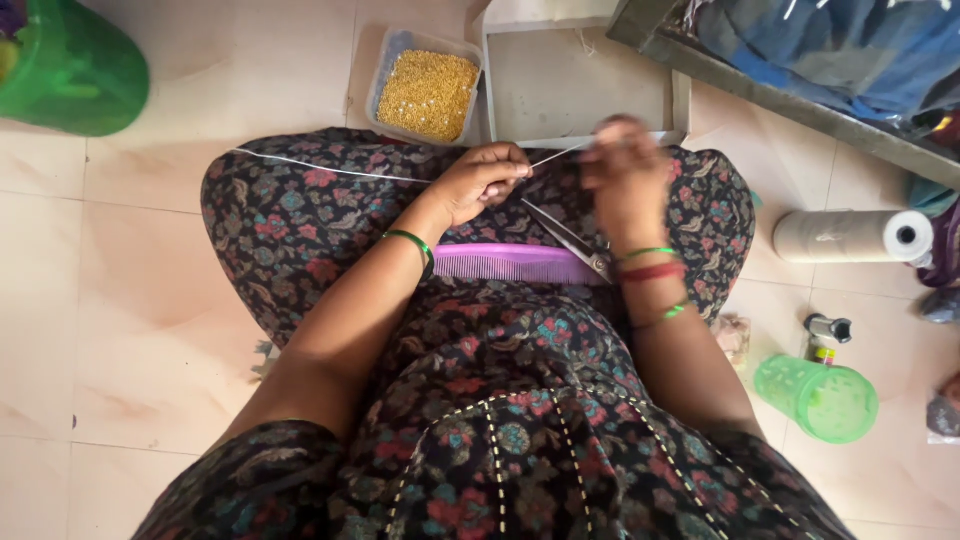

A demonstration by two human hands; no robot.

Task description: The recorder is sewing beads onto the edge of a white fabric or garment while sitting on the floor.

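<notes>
Hands work a thin white thread above the lap

Right hand (628,175) is motion-blurred (grip unreadable); left hand (485,180) pinches the thread (330,168) shut, scissors (565,238) half hidden beside a purple comb (505,263)

A: Room around the hands?
B: Tight in front. Left hand (480,180) and right hand (625,175) sit over the lap, w/ a grey tray (680,100) and a tub of yellow beads (390,60) just beyond the knees.
A: Lap itself?
B: Purple comb (500,263) and scissors (565,238) lie betw. the 2 wrists.
A: Sides?
B: Left: bare tile (120,300), open, green bucket (70,70) only at far corner. Right: white roll (850,235), small bottle (825,335), green cup (815,395) crowd the floor.
</notes>
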